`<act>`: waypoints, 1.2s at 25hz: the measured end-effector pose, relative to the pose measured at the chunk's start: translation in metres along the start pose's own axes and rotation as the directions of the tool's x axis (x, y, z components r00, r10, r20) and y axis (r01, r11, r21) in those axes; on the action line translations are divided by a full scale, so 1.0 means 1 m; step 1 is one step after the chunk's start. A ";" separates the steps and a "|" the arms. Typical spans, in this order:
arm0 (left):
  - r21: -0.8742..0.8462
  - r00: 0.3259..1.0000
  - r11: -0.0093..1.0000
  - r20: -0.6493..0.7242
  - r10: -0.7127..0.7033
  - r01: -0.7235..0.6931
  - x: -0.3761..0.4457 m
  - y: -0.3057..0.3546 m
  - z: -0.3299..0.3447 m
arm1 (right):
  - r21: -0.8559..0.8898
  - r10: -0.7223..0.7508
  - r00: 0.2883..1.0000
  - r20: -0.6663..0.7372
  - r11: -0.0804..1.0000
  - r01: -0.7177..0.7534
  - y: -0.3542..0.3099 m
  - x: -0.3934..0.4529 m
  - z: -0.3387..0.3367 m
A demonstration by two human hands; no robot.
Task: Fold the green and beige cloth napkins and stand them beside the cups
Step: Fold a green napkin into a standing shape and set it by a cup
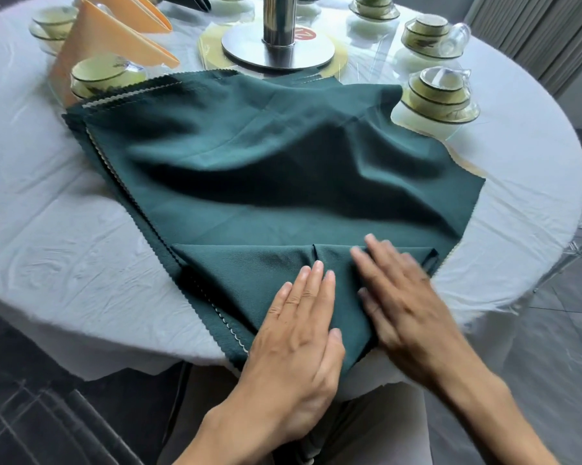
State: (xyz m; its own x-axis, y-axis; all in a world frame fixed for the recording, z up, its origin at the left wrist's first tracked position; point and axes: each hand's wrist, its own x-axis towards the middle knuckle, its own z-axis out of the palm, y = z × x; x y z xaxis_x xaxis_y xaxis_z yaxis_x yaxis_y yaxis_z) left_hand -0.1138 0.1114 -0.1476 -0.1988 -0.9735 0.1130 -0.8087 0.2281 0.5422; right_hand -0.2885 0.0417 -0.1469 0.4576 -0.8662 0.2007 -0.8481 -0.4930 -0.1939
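Green napkin [249, 156]: top sheet of a stack of zigzag-edged cloths lying on the near half of the round counter [48, 229], which is draped in a white cloth. Near corner folded over into a flat flap; far part rumpled, with raised creases. A pale edge shows among the layers at the stack's left side.

Left hand [299, 327]: grip spread, fingers straight and close together, palm down, pressing flat on the folded flap.

Right hand [400, 303]: grip spread, fingers extended, palm down on the same flap just right of the left hand; motion-blurred.

Beige napkins [115, 38]: two, folded to points and standing at the far left, beside the cups.

Cups [98, 73]: cream with dark rims, stacked on saucers; one set touches the stack's far left corner, others far left, far right and along the back.

Metal post [278, 18]: upright on a round steel base, centre of the counter, on a glass turntable.

Clear glass cups [455, 38]: at the right-hand sets, one lying on its side.
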 end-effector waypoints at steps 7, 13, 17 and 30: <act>-0.509 0.997 0.858 0.067 -0.041 0.070 -0.001 -0.010 -0.033 | -0.073 -0.117 0.992 0.055 0.990 0.121 -0.060 -0.034 0.023; 0.335 0.996 0.939 -0.016 -0.084 0.084 -0.011 -0.114 -0.062 | -0.097 -0.115 0.992 0.047 0.988 0.119 -0.060 -0.032 0.023; 0.398 0.951 0.867 -0.055 -0.303 0.300 -0.018 -0.144 -0.090 | -0.086 -0.104 0.994 0.034 0.990 0.107 -0.061 -0.031 0.022; -0.109 0.869 0.987 0.470 0.156 -0.119 0.108 -0.050 -0.081 | 0.055 -0.113 0.992 0.049 0.992 0.111 -0.060 -0.035 0.018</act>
State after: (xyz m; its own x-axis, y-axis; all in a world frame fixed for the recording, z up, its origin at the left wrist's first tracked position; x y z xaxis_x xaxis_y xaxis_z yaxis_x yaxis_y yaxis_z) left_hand -0.0501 -0.0068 -0.0952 -0.5593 -0.8023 -0.2086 -0.7143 0.3387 0.6124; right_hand -0.2492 0.1001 -0.1598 0.5634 -0.8077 0.1740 -0.7762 -0.5896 -0.2234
